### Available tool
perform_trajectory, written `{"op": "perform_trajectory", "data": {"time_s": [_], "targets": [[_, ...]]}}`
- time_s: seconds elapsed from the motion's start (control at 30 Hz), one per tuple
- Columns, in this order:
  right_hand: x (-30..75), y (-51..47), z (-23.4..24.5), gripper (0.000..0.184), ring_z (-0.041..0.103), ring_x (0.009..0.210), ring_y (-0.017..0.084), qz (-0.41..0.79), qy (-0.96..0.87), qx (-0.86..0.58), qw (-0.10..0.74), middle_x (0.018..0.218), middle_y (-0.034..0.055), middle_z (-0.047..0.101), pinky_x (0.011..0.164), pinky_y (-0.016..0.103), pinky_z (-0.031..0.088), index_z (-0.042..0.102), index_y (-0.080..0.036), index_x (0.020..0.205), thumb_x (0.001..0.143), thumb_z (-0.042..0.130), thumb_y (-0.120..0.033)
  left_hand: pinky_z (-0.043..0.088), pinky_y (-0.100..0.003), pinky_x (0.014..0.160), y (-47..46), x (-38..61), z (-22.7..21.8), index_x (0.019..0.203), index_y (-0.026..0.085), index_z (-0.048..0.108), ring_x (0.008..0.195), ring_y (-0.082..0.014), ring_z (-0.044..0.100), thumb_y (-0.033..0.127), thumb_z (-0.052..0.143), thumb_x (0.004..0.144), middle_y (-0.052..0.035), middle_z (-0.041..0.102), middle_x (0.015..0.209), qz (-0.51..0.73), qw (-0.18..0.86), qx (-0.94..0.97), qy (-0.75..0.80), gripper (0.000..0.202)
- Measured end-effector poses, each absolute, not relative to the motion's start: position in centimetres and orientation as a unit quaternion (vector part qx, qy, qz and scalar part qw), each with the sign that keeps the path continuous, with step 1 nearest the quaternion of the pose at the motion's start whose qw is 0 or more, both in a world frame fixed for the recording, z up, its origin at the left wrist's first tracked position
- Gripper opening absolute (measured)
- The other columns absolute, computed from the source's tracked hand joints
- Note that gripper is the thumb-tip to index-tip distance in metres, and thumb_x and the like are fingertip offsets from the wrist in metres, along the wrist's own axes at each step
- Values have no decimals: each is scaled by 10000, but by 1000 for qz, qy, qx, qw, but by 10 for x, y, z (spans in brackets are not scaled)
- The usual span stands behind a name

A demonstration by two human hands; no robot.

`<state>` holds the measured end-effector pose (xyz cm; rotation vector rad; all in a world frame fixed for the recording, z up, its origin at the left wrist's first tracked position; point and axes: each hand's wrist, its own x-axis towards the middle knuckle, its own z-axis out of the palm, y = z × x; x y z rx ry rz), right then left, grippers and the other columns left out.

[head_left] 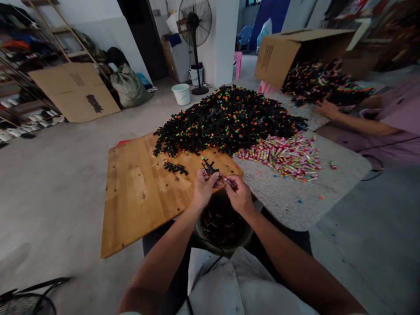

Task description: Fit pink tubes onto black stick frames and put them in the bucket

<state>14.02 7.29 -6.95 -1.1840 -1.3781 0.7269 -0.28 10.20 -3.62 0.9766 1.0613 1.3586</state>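
My left hand [204, 186] is closed around a small black toy gun [210, 167] with a green tip, held above the near edge of the wooden board. In my right hand [239, 192], pinched between thumb and fingers, is a small tube with a pink-red end [226, 179], close against the toy gun's rear. Whether the two are joined I cannot tell. A few toy guns [176, 167] lie apart on the board, left of my hands. Behind them rises a big heap of black toy guns [226, 118] with orange and green tips. Many pink-and-yellow wrapped tubes [285, 155] are piled to the right.
The wooden board [131, 197] adjoins a speckled grey tabletop [341, 183]. Below my hands, between my legs, stands a bucket [223, 223] holding dark pieces. At the right, a co-worker's hand [326, 108] is beside more toy guns spilling from a cardboard box [278, 61].
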Motion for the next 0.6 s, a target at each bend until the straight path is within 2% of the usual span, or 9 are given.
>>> {"op": "perform_trajectory", "data": {"time_s": [0.13, 0.27, 0.33, 0.43, 0.5, 0.57, 0.6], "targets": [[140, 71, -66, 218, 733, 939, 249, 270, -619, -495, 547, 1000, 94, 771, 853, 361, 578, 724, -218, 1077, 968, 650, -392, 587, -247, 596, 99, 2, -36, 988, 193, 514, 620, -119, 703, 535, 857, 760, -30, 767, 883, 586, 547, 394, 449, 535], [149, 67, -71, 216, 724, 868, 221, 337, -641, -471, 505, 978, 72, 771, 789, 332, 573, 723, -221, 1086, 967, 651, -387, 569, -232, 592, 89, 7, -46, 990, 189, 527, 617, -103, 680, 546, 850, 755, -41, 770, 917, 575, 570, 376, 450, 535], [161, 61, -79, 231, 704, 780, 199, 384, -637, -475, 471, 931, 51, 767, 727, 315, 564, 720, -223, 1070, 956, 659, -414, 566, -243, 591, 82, 3, -51, 1010, 183, 557, 618, -113, 682, 611, 832, 745, -60, 773, 931, 516, 607, 386, 464, 574], [184, 49, -92, 279, 669, 676, 178, 430, -612, -515, 419, 880, 30, 762, 647, 299, 539, 719, -224, 1070, 961, 637, -467, 537, -271, 551, 79, -23, -51, 996, 165, 640, 595, -154, 691, 735, 755, 753, -102, 779, 918, 307, 650, 477, 506, 631], [202, 46, -99, 289, 686, 714, 189, 430, -631, -529, 369, 900, 30, 774, 670, 302, 534, 741, -230, 1060, 948, 649, -481, 487, -272, 522, 88, -53, -45, 945, 169, 694, 601, -188, 695, 750, 720, 774, -97, 779, 881, 134, 610, 585, 517, 606], [220, 53, -102, 278, 701, 771, 208, 392, -666, -546, 324, 891, 33, 781, 721, 311, 525, 769, -234, 985, 944, 646, -479, 459, -291, 548, 106, -88, -38, 759, 177, 695, 616, -225, 690, 755, 610, 854, -81, 729, 723, 39, 480, 671, 564, 592], [229, 62, -102, 290, 698, 776, 214, 354, -675, -566, 314, 868, 38, 778, 736, 315, 516, 775, -230, 939, 957, 620, -475, 474, -311, 597, 118, -104, -37, 724, 181, 694, 677, -254, 705, 723, 545, 907, -88, 715, 718, 27, 391, 695, 604, 591]]}}
